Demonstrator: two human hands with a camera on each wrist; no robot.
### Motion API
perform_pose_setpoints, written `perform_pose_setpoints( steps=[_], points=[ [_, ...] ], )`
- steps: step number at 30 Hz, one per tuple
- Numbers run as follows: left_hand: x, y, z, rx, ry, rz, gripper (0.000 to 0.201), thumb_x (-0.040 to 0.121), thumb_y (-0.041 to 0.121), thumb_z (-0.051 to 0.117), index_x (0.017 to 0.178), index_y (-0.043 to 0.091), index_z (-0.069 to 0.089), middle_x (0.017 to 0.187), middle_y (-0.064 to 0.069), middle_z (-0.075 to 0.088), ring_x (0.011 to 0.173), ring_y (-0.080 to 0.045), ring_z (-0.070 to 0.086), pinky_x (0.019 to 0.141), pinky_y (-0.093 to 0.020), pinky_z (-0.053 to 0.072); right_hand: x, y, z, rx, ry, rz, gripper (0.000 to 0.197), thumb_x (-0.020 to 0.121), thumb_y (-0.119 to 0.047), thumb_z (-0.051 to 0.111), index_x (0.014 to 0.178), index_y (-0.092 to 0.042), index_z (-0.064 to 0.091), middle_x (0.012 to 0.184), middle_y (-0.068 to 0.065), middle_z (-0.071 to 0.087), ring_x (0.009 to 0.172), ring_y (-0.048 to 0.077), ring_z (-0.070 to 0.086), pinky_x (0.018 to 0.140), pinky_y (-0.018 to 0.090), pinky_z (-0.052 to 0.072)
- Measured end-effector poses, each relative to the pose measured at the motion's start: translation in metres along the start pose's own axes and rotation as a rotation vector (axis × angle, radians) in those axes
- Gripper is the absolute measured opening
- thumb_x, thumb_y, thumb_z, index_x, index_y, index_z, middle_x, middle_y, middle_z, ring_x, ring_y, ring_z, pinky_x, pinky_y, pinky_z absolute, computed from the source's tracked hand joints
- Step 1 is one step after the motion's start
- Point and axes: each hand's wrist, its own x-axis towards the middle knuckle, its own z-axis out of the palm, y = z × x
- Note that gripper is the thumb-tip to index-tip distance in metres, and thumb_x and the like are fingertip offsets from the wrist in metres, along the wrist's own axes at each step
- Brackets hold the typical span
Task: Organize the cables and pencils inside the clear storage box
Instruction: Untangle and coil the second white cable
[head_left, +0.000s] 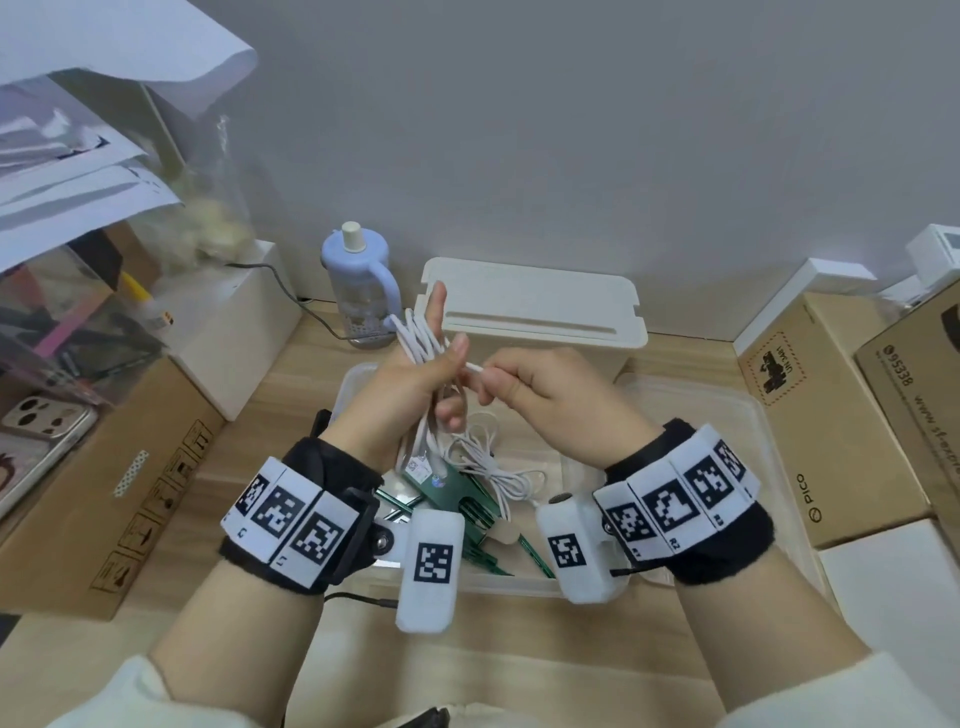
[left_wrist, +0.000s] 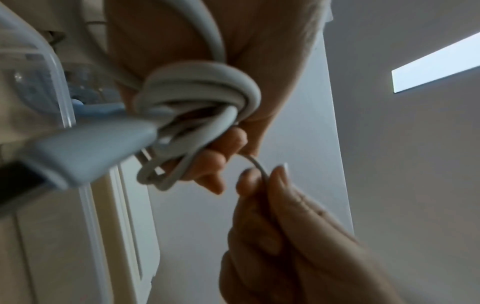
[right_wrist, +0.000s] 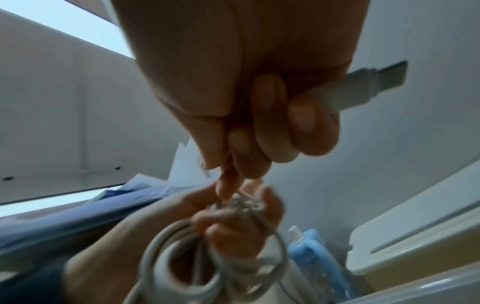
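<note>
The white cable (head_left: 422, 343) is gathered in loops above the clear storage box (head_left: 769, 415), where a second loose cable (head_left: 498, 467) and green pencils (head_left: 467, 506) lie. The left hand (head_left: 415, 374) clasps the coil, thumb pressed on it and index finger raised. The right hand (head_left: 540, 387) pinches the free end, its USB plug (right_wrist: 363, 86) (clearest in the right wrist view) jutting from the curled fingers. The step looks like bundling; next, the tail probably wants wrapping round the loops and tucking.

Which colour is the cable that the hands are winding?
White; the cable shows best in the head view.
</note>
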Motion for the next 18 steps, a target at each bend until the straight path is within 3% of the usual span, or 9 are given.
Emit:
perform_pose_setpoints(
  steps=[2, 5, 6, 9, 10, 12, 14, 16, 18],
  points=[
    [-0.001, -0.002, 0.003, 0.038, 0.024, 0.034, 0.067, 0.09, 0.023, 0.048, 0.144, 0.046, 0.016, 0.061, -0.003, 0.052, 0.047, -0.01, 0.048, 0.048, -0.023, 0.046, 0.0, -0.009, 0.005, -0.041, -0.084, -0.026, 0.026, 0.095, -0.029, 0.044, 0.082, -0.018, 0.063, 0.066, -0.011, 0.057, 0.066, 0.009, 0.055, 0.065, 0.028, 0.039],
    [-0.001, -0.001, 0.001, 0.013, 0.048, 0.1, 0.066, 0.094, 0.007, 0.042, 0.142, 0.045, 0.016, 0.073, -0.01, 0.057, 0.056, -0.011, 0.059, 0.053, -0.023, 0.051, -0.002, -0.008, 0.008, -0.103, -0.166, 0.0, 0.028, 0.094, -0.035, 0.043, 0.074, -0.024, 0.059, 0.058, -0.01, 0.052, 0.056, -0.001, 0.053, 0.056, 0.017, 0.036],
    [-0.001, 0.0, -0.003, 0.047, 0.07, 0.12, 0.068, 0.094, 0.005, 0.043, 0.144, 0.042, 0.015, 0.074, -0.01, 0.06, 0.06, -0.011, 0.062, 0.059, -0.024, 0.053, -0.003, -0.006, 0.006, -0.071, -0.162, 0.02, 0.03, 0.093, -0.037, 0.043, 0.072, -0.026, 0.061, 0.059, -0.007, 0.056, 0.055, -0.001, 0.054, 0.059, 0.017, 0.04],
    [-0.003, 0.004, -0.01, 0.165, 0.102, 0.138, 0.075, 0.088, 0.009, 0.054, 0.144, 0.041, 0.016, 0.074, -0.007, 0.068, 0.078, -0.018, 0.066, 0.09, -0.038, 0.047, -0.002, 0.006, 0.003, 0.022, -0.03, 0.081, 0.032, 0.093, -0.039, 0.041, 0.077, -0.024, 0.065, 0.076, 0.009, 0.067, 0.068, 0.017, 0.061, 0.074, 0.04, 0.049],
    [-0.004, 0.005, -0.01, 0.159, 0.089, 0.129, 0.076, 0.087, 0.008, 0.055, 0.144, 0.042, 0.018, 0.071, -0.005, 0.069, 0.083, -0.02, 0.067, 0.095, -0.039, 0.045, 0.0, 0.009, 0.002, 0.069, 0.028, 0.111, 0.032, 0.094, -0.037, 0.04, 0.085, -0.019, 0.066, 0.083, 0.012, 0.067, 0.075, 0.023, 0.061, 0.078, 0.045, 0.049],
    [-0.006, 0.007, -0.007, 0.089, 0.005, 0.099, 0.072, 0.088, 0.004, 0.052, 0.143, 0.04, 0.023, 0.062, -0.001, 0.066, 0.083, -0.022, 0.07, 0.091, -0.036, 0.049, 0.006, 0.011, 0.0, 0.24, 0.096, 0.177, 0.037, 0.094, -0.037, 0.038, 0.099, -0.009, 0.062, 0.091, 0.013, 0.064, 0.085, 0.027, 0.061, 0.086, 0.05, 0.048],
    [-0.009, 0.007, 0.0, -0.005, -0.161, 0.052, 0.063, 0.086, 0.004, 0.049, 0.138, 0.036, 0.036, 0.055, -0.002, 0.058, 0.067, -0.021, 0.069, 0.081, -0.038, 0.054, 0.01, 0.006, -0.001, 0.458, 0.05, 0.208, 0.046, 0.089, -0.046, 0.036, 0.107, -0.011, 0.059, 0.092, 0.005, 0.063, 0.088, 0.021, 0.062, 0.092, 0.047, 0.048],
    [-0.011, 0.004, 0.009, -0.064, -0.311, -0.027, 0.044, 0.086, 0.003, 0.046, 0.125, 0.023, 0.051, 0.053, -0.002, 0.049, 0.053, -0.017, 0.061, 0.077, -0.04, 0.054, 0.01, 0.002, -0.001, 0.682, -0.086, 0.199, 0.048, 0.075, -0.054, 0.042, 0.104, -0.019, 0.059, 0.088, 0.005, 0.065, 0.073, 0.015, 0.066, 0.082, 0.038, 0.056],
    [-0.011, 0.001, 0.017, -0.061, -0.384, -0.094, 0.024, 0.085, 0.002, 0.046, 0.105, 0.013, 0.054, 0.052, -0.002, 0.045, 0.045, -0.014, 0.052, 0.073, -0.037, 0.056, 0.006, -0.003, 0.0, 0.852, -0.201, 0.179, 0.035, 0.071, -0.047, 0.057, 0.094, -0.021, 0.057, 0.075, 0.004, 0.066, 0.05, 0.012, 0.063, 0.05, 0.023, 0.055]
  ],
)
